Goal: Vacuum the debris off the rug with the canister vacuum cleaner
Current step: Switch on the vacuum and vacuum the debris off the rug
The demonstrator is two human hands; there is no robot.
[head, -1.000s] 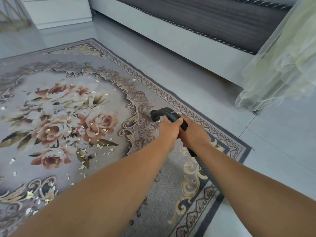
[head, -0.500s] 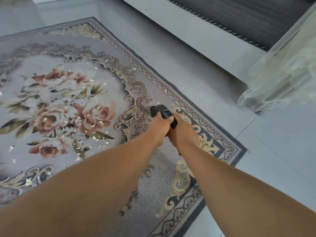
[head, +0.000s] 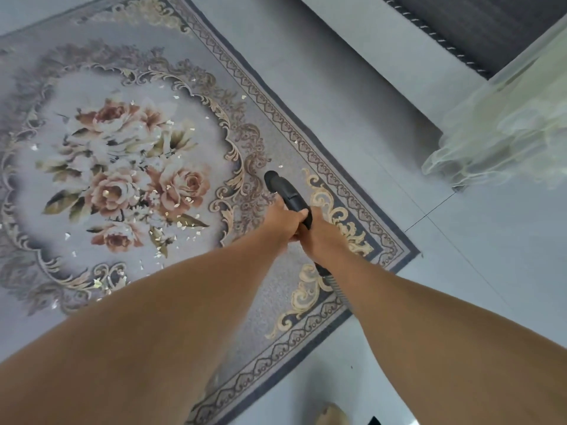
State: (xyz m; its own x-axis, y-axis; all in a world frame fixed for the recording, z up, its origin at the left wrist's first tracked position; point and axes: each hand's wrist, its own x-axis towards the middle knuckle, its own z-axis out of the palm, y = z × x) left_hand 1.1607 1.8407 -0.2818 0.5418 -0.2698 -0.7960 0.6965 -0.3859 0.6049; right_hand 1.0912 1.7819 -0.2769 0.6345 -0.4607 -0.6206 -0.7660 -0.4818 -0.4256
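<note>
Since the earlier frame, the black plastic vacuum hose handle (head: pixel 288 194) has dropped nearer the grey floral rug (head: pixel 276 302). Left hand (head: pixel 280 220) and right hand (head: pixel 322 237) both clasp it. Pale paper debris (head: pixel 171 210) remains scattered left; little cleared.

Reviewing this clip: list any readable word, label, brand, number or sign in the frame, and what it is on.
None can be read.
Vacuum handle, held by the left hand and right hand: plain black, no visible marking.
Rug: floral and scroll pattern only, no lettering.
Curtain: no text.
</note>
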